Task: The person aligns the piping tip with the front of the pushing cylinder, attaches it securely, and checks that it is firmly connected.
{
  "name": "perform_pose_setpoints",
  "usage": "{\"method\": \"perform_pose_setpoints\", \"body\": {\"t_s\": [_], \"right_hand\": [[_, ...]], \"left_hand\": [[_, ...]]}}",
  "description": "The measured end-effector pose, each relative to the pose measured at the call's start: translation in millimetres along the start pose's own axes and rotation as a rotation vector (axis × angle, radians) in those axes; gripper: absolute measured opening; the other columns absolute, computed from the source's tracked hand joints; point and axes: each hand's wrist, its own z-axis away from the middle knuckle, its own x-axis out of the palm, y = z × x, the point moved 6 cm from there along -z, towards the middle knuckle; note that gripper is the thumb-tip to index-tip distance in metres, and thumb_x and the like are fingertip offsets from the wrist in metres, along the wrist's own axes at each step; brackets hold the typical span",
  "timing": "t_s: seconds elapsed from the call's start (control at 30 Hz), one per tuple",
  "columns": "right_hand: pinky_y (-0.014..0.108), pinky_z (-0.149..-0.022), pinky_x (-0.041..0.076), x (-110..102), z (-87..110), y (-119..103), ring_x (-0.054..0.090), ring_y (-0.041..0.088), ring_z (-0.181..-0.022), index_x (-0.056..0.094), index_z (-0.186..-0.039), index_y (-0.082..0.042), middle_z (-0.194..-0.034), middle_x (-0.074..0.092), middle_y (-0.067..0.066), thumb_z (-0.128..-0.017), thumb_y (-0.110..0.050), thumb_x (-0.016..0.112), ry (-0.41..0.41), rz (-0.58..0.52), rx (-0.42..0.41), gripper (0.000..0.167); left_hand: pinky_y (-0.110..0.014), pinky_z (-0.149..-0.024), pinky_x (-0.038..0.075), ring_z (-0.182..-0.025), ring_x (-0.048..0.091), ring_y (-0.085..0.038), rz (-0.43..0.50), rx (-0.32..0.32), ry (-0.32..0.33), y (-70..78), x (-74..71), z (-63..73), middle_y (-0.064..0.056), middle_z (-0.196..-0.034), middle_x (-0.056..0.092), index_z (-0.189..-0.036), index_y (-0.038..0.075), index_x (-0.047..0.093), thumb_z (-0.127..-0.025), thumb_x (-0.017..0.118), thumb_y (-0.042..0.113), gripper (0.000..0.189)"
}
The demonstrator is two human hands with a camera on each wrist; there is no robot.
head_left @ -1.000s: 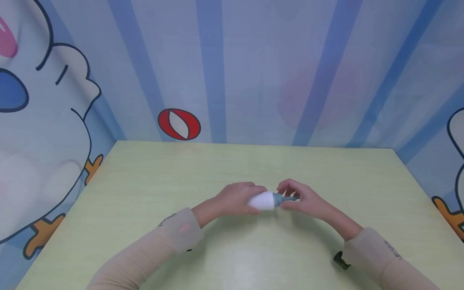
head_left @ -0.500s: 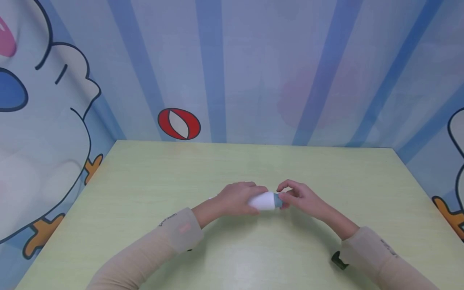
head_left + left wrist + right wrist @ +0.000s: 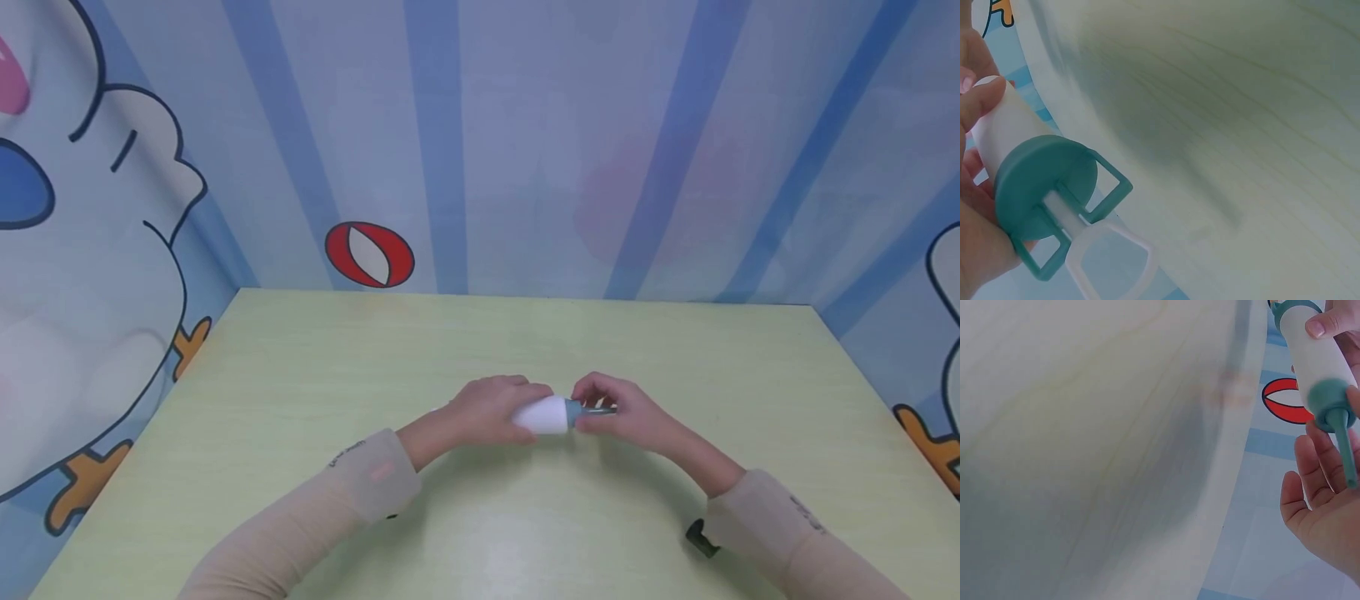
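A large plastic syringe with a white barrel (image 3: 543, 415) lies roughly level above the table, held between both hands. My left hand (image 3: 495, 408) grips the barrel, thumb on one side and fingers on the other. In the left wrist view its green flange (image 3: 1047, 181) has two loop handles, and a white plunger handle (image 3: 1075, 247) sticks out behind. At the tip end, my right hand (image 3: 628, 412) pinches the green collar (image 3: 1330, 397) with thumb and fingers. The narrow green nozzle (image 3: 1345, 450) points over the right palm. Part of the barrel is hidden under the left hand.
Beneath both hands is a pale yellow-green table (image 3: 495, 533). A blue striped printed backdrop (image 3: 510, 150) rises at its far edge. Below the right sleeve shows a small dark piece (image 3: 702, 539).
The right hand's fingers have shifted round the collar: the nozzle was covered half a second ago and shows again now. The left hand keeps its hold in the same place.
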Motion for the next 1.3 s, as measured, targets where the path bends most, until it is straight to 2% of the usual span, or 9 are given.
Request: {"method": "perform_pose_setpoints", "body": {"t_s": [0.13, 0.27, 0.33, 0.5, 0.6, 0.7, 1.07, 1.13, 1.3], "right_hand": [[0.028, -0.064, 0.046, -0.1, -1.1, -0.5, 0.054, 0.013, -0.074, 0.052, -0.099, -0.001, -0.086, 0.060, 0.012, -0.086, -0.014, 0.056, -0.014, -0.058, 0.026, 0.019], [0.036, -0.068, 0.049, 1.4, -2.2, 2.3, 0.061, 0.021, -0.072, 0.049, -0.103, 0.001, -0.088, 0.062, 0.018, -0.092, -0.018, 0.047, -0.050, -0.128, 0.057, 0.022], [0.038, -0.069, 0.049, 1.2, -2.5, 3.7, 0.062, 0.022, -0.072, 0.048, -0.104, 0.002, -0.089, 0.062, 0.020, -0.092, -0.018, 0.045, -0.051, -0.128, 0.064, 0.024], [0.031, -0.070, 0.047, -0.8, -2.0, 4.2, 0.057, 0.016, -0.080, 0.050, -0.107, 0.000, -0.093, 0.061, 0.012, -0.085, -0.019, 0.057, -0.015, -0.028, 0.047, 0.029], [0.030, -0.072, 0.045, 0.0, -1.2, 1.4, 0.052, 0.019, -0.083, 0.052, -0.104, -0.004, -0.093, 0.058, 0.007, -0.078, -0.016, 0.066, -0.008, 0.022, 0.013, 0.031], [0.030, -0.072, 0.044, 1.3, -0.4, -1.0, 0.051, 0.020, -0.083, 0.054, -0.100, -0.007, -0.092, 0.057, 0.005, -0.076, -0.015, 0.068, -0.008, 0.047, 0.000, 0.029], [0.025, -0.065, 0.046, 4.3, -1.5, 7.4, 0.054, 0.009, -0.076, 0.056, -0.095, -0.001, -0.088, 0.061, 0.012, -0.080, -0.015, 0.064, 0.018, -0.052, 0.061, 0.022], [0.025, -0.067, 0.046, 4.4, -1.4, 7.6, 0.055, 0.010, -0.078, 0.055, -0.096, -0.002, -0.090, 0.061, 0.011, -0.080, -0.016, 0.064, 0.014, -0.028, 0.055, 0.024], [0.029, -0.073, 0.047, 4.1, 0.1, -0.7, 0.055, 0.013, -0.082, 0.054, -0.101, -0.007, -0.092, 0.061, 0.003, -0.077, -0.015, 0.067, 0.011, 0.158, -0.026, 0.029]], "left_hand": [[-0.030, -0.072, 0.045, -0.089, 0.053, -0.012, -0.014, 0.002, 0.002, 1.1, -1.4, -0.4, 0.002, -0.110, 0.057, -0.124, 0.026, 0.047, -0.076, 0.066, 0.036, 0.053], [-0.030, -0.071, 0.045, -0.088, 0.054, -0.012, -0.021, 0.010, 0.004, 2.4, -2.5, -0.8, 0.001, -0.109, 0.057, -0.123, 0.026, 0.047, -0.075, 0.067, 0.035, 0.053], [-0.030, -0.071, 0.045, -0.089, 0.054, -0.013, -0.022, 0.012, 0.005, 2.5, -2.5, -0.7, 0.001, -0.109, 0.057, -0.123, 0.025, 0.048, -0.075, 0.067, 0.035, 0.053], [-0.031, -0.073, 0.045, -0.090, 0.054, -0.012, -0.015, -0.002, 0.007, -0.3, -1.5, 0.0, 0.002, -0.110, 0.057, -0.124, 0.025, 0.047, -0.076, 0.066, 0.035, 0.053], [-0.032, -0.074, 0.045, -0.090, 0.054, -0.011, 0.003, -0.010, 0.011, -2.3, -1.4, 0.4, 0.002, -0.110, 0.058, -0.124, 0.026, 0.048, -0.075, 0.067, 0.035, 0.053], [-0.031, -0.075, 0.045, -0.090, 0.053, -0.011, 0.012, -0.006, 0.012, -2.6, -1.5, 0.8, 0.002, -0.109, 0.058, -0.123, 0.026, 0.048, -0.075, 0.067, 0.035, 0.053], [-0.029, -0.071, 0.044, -0.088, 0.053, -0.011, 0.003, 0.006, 0.013, -2.4, 0.2, 1.1, 0.002, -0.108, 0.058, -0.122, 0.025, 0.049, -0.075, 0.067, 0.033, 0.051], [-0.029, -0.071, 0.044, -0.088, 0.054, -0.011, 0.006, 0.004, 0.008, -2.4, 0.7, 1.3, 0.001, -0.108, 0.058, -0.122, 0.025, 0.049, -0.075, 0.067, 0.034, 0.052], [-0.031, -0.074, 0.044, -0.089, 0.053, -0.011, 0.025, -0.011, 0.000, -3.2, 0.8, 1.8, 0.002, -0.108, 0.058, -0.123, 0.025, 0.048, -0.075, 0.067, 0.035, 0.053]]}}
